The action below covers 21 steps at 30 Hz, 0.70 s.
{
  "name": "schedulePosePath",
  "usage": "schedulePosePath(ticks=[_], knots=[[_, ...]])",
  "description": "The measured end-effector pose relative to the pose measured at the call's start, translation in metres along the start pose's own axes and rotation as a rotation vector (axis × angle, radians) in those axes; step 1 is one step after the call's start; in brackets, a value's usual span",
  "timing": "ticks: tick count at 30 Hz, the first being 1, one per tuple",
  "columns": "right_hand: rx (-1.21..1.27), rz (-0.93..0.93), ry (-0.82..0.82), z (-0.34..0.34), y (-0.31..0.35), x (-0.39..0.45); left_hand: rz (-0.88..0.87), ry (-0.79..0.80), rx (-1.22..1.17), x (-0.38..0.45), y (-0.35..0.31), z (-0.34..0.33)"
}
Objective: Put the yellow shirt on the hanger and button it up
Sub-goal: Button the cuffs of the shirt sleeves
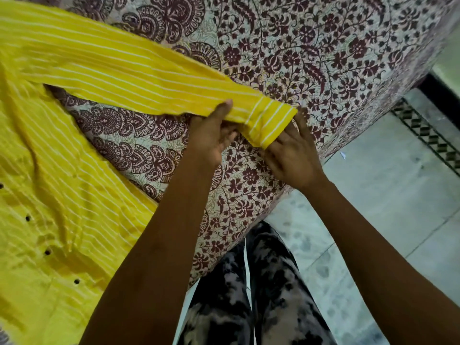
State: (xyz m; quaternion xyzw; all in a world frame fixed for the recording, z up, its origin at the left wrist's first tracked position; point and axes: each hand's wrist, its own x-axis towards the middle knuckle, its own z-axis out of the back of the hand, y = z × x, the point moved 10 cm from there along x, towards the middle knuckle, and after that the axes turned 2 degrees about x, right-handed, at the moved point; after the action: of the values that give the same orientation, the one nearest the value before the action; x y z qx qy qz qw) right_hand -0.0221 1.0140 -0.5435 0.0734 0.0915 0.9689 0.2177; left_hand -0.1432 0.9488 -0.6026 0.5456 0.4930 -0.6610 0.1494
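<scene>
The yellow shirt (49, 185) with thin white stripes lies spread on the bed at the left, its dark buttons showing along the lower left. One long sleeve (139, 78) stretches right across the bed to its cuff (267, 120). My left hand (211, 135) grips the sleeve just behind the cuff, thumb on top. My right hand (291, 155) holds the cuff's end from below, fingers partly hidden under the cloth. No hanger is in view.
The bed carries a cream cover (311, 51) printed with maroon flowers and paisley. Its edge runs diagonally past my hands. A pale tiled floor (385, 185) with a dark patterned border lies at the right. My patterned trousers (249, 295) show below.
</scene>
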Motion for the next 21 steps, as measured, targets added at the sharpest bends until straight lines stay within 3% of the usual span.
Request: schedulePosePath(ticks=[3, 7, 10, 11, 13, 15, 16, 19, 21], knots=[[0.338, -0.247, 0.048, -0.015, -0.025, -0.024, -0.033, -0.160, 0.047, 0.010, 0.009, 0.008], [1.025, -0.993, -0.204, -0.023, -0.070, -0.052, -0.059, -0.126, 0.064, 0.012, 0.025, 0.006], [1.317, -1.294, -0.120, -0.047, -0.066, -0.043, -0.107, -0.112, 0.058, 0.013, 0.033, 0.011], [1.364, -1.314, -0.088, -0.054, -0.064, -0.036, -0.122, -0.126, 0.042, 0.012, 0.033, 0.015], [1.331, -1.302, -0.174, -0.056, -0.071, -0.029, -0.139, -0.181, 0.066, 0.011, 0.034, 0.024], [1.033, -1.178, -0.188, -0.048, -0.084, -0.027, -0.179, -0.233, 0.141, 0.012, 0.034, 0.033], [0.841, -1.079, -0.111, -0.043, -0.082, -0.023, -0.219, -0.257, 0.198, 0.013, 0.033, 0.036], [0.518, -0.858, 0.033, -0.041, -0.063, -0.020, -0.325, -0.402, 0.634, 0.007, 0.021, 0.040], [0.494, -0.896, 0.014, -0.039, -0.060, -0.031, -0.342, -0.456, 0.778, -0.003, 0.014, 0.042]])
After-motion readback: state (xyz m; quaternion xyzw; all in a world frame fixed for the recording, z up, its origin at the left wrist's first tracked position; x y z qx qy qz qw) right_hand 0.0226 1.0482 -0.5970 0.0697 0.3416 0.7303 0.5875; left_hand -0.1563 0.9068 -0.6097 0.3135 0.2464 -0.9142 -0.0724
